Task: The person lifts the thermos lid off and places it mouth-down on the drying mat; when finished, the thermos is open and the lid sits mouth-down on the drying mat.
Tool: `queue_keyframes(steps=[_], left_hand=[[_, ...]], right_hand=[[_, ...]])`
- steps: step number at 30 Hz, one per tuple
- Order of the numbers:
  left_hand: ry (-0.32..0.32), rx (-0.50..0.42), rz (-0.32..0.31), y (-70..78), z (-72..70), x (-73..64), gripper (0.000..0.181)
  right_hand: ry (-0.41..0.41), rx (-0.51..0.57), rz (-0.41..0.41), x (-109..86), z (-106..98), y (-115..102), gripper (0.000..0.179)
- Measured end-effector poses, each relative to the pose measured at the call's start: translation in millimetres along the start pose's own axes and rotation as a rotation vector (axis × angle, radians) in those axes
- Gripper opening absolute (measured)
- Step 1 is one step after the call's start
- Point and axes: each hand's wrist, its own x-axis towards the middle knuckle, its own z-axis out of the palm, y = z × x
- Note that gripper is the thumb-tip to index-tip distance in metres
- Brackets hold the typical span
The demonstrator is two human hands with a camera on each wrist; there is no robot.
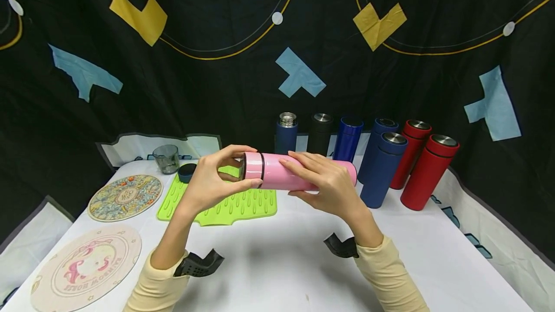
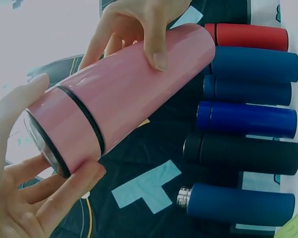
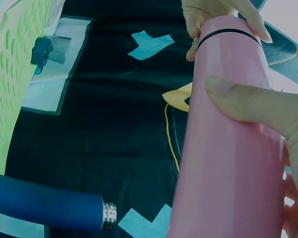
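A pink thermos [image 1: 284, 171] is held sideways above the table, its capped end toward the left. My left hand [image 1: 212, 177] grips the pink lid [image 2: 64, 131], thumb on one side and fingers on the other. Around the body curls my right hand [image 1: 325, 182], its thumb [image 3: 238, 99] lying along the pink surface in the right wrist view. The lid is on the thermos, with a black ring at the seam. Behind it stands a blue thermos without its lid [image 1: 286, 134], its steel neck showing.
A green drying mat [image 1: 256, 206] bears a dark lid [image 1: 187, 171] near a grey glass [image 1: 166, 158]. Two round mats, one floral [image 1: 125, 197] and one pale pink [image 1: 88, 268], lie at left. Black, blue and red thermoses [image 1: 429, 172] stand at the back right.
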Motion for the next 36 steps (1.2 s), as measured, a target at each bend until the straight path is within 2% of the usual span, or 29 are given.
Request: queue_keyframes(steps=[4, 7, 11, 13, 16, 21, 29, 32, 36], left_hand=[[-0.065, 0.012, 0.037, -1.0, 0.8, 0.5, 0.069], [-0.106, 0.041, 0.124, -1.6, 0.4, 1.1, 0.080], [-0.118, 0.046, 0.244, -0.4, -0.8, 2.1, 0.081], [-0.120, 0.036, 0.276, 0.5, -1.3, 2.2, 0.079], [-0.110, 0.030, 0.286, 1.1, -1.8, 2.0, 0.076], [-0.087, 0.018, 0.241, 1.0, -0.3, 1.1, 0.075], [-0.005, 0.028, 0.021, -0.2, 5.7, 1.1, 0.065], [-0.003, 0.038, -0.017, -1.1, 8.3, 1.1, 0.063], [-0.019, 0.032, -0.033, -0.6, 9.1, 1.4, 0.063]], right_hand=[[-0.017, 0.092, 0.052, -2.9, -3.5, 3.4, 0.073], [-0.030, 0.171, 0.085, -5.6, -6.0, 6.5, 0.073], [-0.049, 0.258, 0.112, -7.3, -8.2, 8.6, 0.073], [-0.058, 0.279, 0.119, -7.4, -8.7, 8.4, 0.073], [-0.064, 0.279, 0.125, -7.8, -8.9, 7.8, 0.072], [-0.048, 0.228, 0.105, -6.8, -7.7, 6.6, 0.072], [-0.020, 0.050, 0.061, -3.8, -6.5, 5.3, 0.075], [-0.027, 0.020, 0.061, -4.1, -7.6, 5.3, 0.074], [-0.035, 0.032, 0.071, -5.1, -8.6, 5.8, 0.073]])
